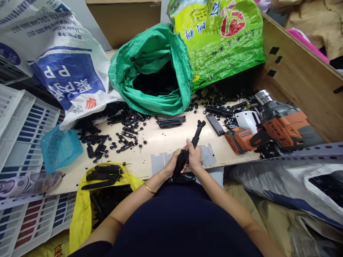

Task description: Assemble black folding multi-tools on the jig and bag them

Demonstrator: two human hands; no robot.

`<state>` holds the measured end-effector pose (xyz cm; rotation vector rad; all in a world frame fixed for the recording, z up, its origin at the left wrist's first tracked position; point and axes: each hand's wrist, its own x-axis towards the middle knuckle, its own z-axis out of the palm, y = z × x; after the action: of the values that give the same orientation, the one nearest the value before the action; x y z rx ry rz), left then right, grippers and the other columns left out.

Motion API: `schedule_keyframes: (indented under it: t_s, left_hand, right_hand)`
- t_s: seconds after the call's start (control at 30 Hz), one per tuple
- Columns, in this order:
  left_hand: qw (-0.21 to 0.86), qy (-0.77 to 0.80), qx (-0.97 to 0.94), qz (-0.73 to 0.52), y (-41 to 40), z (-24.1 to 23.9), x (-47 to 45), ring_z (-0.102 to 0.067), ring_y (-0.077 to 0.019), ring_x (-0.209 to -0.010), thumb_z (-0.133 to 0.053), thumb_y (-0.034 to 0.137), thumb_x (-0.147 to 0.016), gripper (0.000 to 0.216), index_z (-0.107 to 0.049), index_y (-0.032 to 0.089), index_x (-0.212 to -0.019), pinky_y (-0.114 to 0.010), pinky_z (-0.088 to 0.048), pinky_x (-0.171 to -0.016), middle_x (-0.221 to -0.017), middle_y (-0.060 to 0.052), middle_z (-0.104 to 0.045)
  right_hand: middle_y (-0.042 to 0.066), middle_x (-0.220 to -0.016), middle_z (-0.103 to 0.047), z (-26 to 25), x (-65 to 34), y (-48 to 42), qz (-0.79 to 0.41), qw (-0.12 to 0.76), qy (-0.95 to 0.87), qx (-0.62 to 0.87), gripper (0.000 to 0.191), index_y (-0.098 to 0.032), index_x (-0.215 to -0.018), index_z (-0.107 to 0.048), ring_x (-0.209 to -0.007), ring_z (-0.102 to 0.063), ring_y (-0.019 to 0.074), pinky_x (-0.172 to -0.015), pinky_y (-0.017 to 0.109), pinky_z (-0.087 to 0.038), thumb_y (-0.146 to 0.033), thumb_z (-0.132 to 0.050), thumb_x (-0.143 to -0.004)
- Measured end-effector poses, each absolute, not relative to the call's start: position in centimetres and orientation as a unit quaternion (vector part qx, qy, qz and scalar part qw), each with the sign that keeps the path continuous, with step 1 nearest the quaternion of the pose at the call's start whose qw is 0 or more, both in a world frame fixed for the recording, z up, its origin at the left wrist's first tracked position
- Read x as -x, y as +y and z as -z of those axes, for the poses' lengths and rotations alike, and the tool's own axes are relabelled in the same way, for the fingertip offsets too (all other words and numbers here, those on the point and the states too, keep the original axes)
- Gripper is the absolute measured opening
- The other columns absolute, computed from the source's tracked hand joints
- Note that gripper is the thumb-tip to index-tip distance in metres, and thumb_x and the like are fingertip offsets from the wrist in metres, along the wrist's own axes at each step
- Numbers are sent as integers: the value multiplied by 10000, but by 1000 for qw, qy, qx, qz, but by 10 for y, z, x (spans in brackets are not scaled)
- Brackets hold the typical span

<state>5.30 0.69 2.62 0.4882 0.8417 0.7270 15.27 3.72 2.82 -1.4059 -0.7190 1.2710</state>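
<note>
A long black plastic part [197, 132] with a forked tip slants up and to the right in front of my body. My left hand [172, 166] grips its lower portion, fingers closed around it. My right hand [194, 154] is closed on its middle, the thumb pressed along the upper side. The fingers hide some of the part's lower body. More black pieces [184, 179] lie by my lap at the table edge. Beyond the hands, a small stack of black plastic parts [170, 121] rests on the wooden table [150, 139]. Grey plates [158, 163] lie flat under my hands.
Loose black fittings [125, 137] are scattered at left. An orange cordless drill [285, 123] lies at right near a wooden board [302, 64]. A green sack [120, 78] stands behind, and a yellow bag [80, 200] of black parts hangs at front left. A blue basket [61, 148] sits left.
</note>
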Motion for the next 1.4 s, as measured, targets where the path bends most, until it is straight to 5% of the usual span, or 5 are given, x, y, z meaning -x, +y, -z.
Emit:
schedule_keyframes:
  t_s: [0.27,0.43,0.6,1.17,1.4]
  left_hand:
    - [826,360,-223,-373,4,-32,-50,-514,-96,-561,-681,672,-611,844,-475,209,-1287,-166,-405,-409,-680,19,-538]
    - [784,408,-233,-405,5,-29,-54,-416,-64,-405,-594,757,-615,890,-464,179,-1280,-169,-347,-345,-579,47,-509]
    - [811,368,-235,-390,4,-32,-46,-512,-97,-545,-714,720,-495,844,-558,168,-1115,-172,-401,-394,-680,12,-549]
    - [739,407,-327,-426,2,-48,-44,-438,-75,-366,-592,720,-653,839,-497,131,-1242,-189,-337,-358,-539,42,-526]
    - [788,392,-298,-371,9,-42,-37,-457,-84,-375,-560,691,-714,735,-526,145,-1205,-198,-360,-378,-566,21,-552]
  right_hand:
    - [19,-469,-571,-37,-158,40,-585,471,-363,551,499,-187,-439,-473,-449,-509,115,-473,240,-389,-590,-606,-702]
    - [19,-503,-591,-31,-152,39,-477,534,-361,597,483,-189,-474,-515,-492,-532,122,-524,244,-405,-571,-538,-768]
    - [22,-461,-570,-35,-155,45,-583,438,-391,562,499,-187,-425,-491,-447,-519,123,-488,247,-389,-578,-589,-719]
    - [10,-525,-552,-66,-148,34,-478,556,-412,542,465,-186,-477,-507,-517,-508,110,-548,243,-404,-522,-536,-798]
    - [6,-456,-528,-70,-149,46,-557,475,-423,534,490,-180,-448,-522,-455,-484,107,-476,237,-387,-565,-584,-745]
